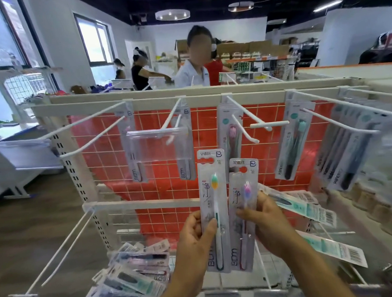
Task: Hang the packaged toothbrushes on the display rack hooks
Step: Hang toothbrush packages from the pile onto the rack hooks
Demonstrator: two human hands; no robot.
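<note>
a toothbrush pack [214,206] in left hand [196,239], another pack [244,214] in right hand [266,224]

Two packaged toothbrushes upright, side by side below the hooks [241,116]: green-bristled pack [213,193]; pink-bristled pack [244,204].

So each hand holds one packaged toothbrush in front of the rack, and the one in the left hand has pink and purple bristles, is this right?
Not quite. The head view shows the left hand holding the pack with green and orange bristles; the pink and purple bristles are on the pack in the right hand. Both are held in front of the rack.
</note>
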